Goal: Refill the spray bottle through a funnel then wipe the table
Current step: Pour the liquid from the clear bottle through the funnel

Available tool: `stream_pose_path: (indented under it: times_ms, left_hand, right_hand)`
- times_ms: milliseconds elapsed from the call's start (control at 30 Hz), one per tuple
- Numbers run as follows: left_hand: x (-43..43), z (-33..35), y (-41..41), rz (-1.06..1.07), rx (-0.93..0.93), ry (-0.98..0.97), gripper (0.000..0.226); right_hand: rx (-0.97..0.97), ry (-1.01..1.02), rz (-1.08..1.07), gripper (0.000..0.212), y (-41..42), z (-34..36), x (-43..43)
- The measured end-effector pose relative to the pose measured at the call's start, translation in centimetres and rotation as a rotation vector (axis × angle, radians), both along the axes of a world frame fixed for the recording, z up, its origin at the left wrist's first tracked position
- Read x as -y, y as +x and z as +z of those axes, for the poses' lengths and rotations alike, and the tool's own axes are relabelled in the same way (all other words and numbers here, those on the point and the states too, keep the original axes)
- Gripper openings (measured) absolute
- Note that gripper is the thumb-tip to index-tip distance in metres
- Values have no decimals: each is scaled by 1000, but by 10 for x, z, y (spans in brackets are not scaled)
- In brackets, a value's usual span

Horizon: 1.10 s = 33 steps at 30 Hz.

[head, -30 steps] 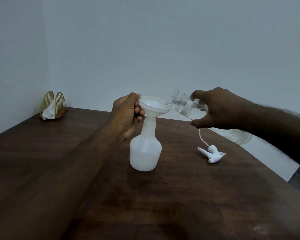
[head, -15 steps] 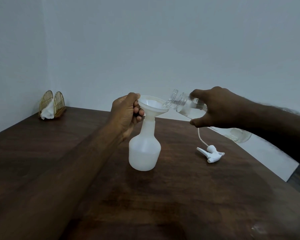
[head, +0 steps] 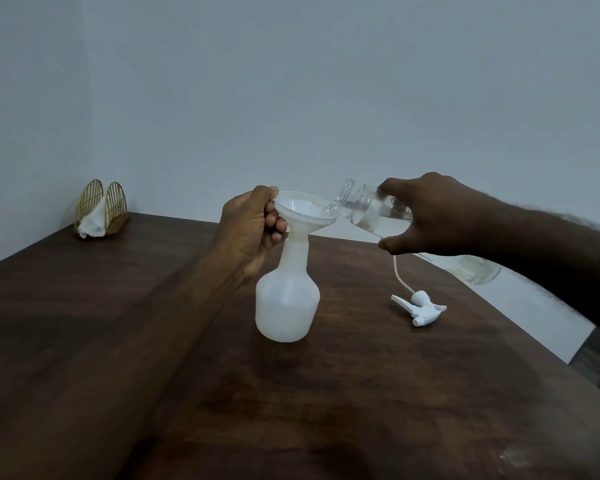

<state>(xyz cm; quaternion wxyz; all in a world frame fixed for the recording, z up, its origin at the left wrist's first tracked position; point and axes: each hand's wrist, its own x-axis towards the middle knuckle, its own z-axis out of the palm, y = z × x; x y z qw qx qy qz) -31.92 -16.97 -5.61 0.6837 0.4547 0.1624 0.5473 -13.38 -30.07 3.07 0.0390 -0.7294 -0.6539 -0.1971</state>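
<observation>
White spray bottle [head: 286, 306] stands upright on the table [head: 361, 393], refill step in hand: left hand [head: 250, 226] pinches the funnel [head: 303, 211] rim above its neck, right hand [head: 430, 216] curls round a tilted clear bottle [head: 371, 209] at the funnel's right edge, next probably more tilt, slowly, no overflow.

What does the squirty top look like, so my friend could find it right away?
On the dark wooden table stands a white bottle with a funnel in its neck. Just to its right, the spray head lies on its side on the wood. It alone is small and white with a trigger and a thin trailing tube.
</observation>
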Motion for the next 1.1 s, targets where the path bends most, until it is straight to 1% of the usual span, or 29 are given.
stream_pose_path:
  times_ms: [733,1100]
  left_hand:
    - [1,0,0,-13,19,1,36]
    - [2,0,0,2,26,-13,37]
  right_hand:
    - [63,-11,4,71,-1,4,-1]
    - [63,-15,-1,72,-2,5,-1]
